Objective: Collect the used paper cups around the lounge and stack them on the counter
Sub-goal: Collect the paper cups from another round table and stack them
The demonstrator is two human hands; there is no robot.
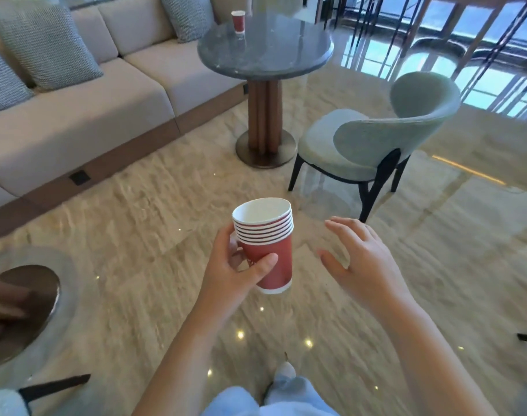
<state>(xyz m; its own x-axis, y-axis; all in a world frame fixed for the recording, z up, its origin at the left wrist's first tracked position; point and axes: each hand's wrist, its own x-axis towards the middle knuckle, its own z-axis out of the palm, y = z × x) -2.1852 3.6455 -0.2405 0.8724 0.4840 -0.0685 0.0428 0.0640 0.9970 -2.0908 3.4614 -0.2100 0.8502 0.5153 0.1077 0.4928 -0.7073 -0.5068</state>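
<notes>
while one red cup (237,21) waits on the round table (265,52) by the sofa (106,94), the left hand (238,265) grips a nested stack (263,244). the right hand (361,259) hovers beside it, fingers spread and empty. collecting seems midway; next comes a walk and reach.

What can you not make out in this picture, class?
Head view: whether the far cup on the round table holds anything; too small.
Head view: inner cups of the stack; only rims show, left hand covers part.
Head view: brown shape at the left edge; blurred and cut off.
</notes>
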